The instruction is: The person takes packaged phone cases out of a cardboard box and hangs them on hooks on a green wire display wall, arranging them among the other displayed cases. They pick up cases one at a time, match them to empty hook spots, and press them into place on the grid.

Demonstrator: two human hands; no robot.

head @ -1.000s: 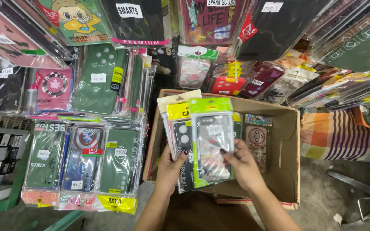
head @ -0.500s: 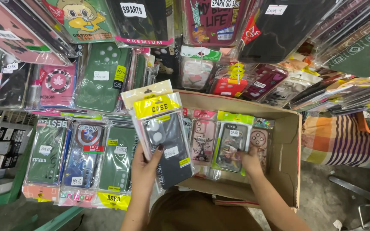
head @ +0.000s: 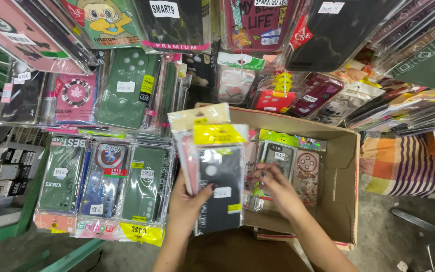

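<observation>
Hanging racks of packaged phone cases surround an open cardboard box (head: 346,166). Left hand (head: 190,201), just left of the box, grips a fanned stack of packaged cases (head: 217,171), black case foremost. Right hand (head: 275,189), inside the box, has its fingers curled onto the upright packets (head: 283,158). Advisable: support the stack from beneath and draw one packet at a time.

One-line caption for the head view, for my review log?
Left hand holds a stack of packaged phone cases while the right hand reaches among cases in a cardboard box.
</observation>
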